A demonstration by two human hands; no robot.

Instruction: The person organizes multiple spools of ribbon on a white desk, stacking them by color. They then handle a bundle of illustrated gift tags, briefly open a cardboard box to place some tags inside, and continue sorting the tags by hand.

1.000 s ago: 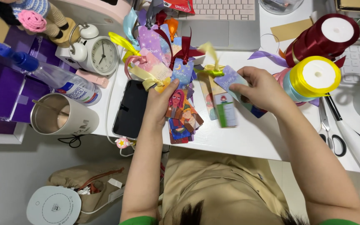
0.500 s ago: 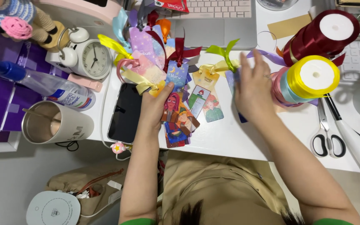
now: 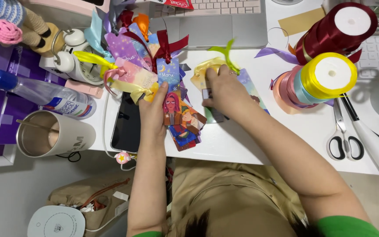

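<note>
Right hand [image 3: 225,90] presses flat, fingers closed, on ribboned bookmarks [image 3: 246,85] at desk centre, long axis running away from the body; left hand [image 3: 154,112], just left, pins the fanned bookmark pile [image 3: 181,125].

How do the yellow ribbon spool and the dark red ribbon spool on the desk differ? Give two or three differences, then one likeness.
The yellow ribbon spool lies nearer the person; the dark red ribbon spool lies behind it, nearer the keyboard. The yellow one tops a stack of paler spools; the dark red one leans against that stack. Colours differ: bright yellow against deep red. Both have white cores facing the camera.
</note>
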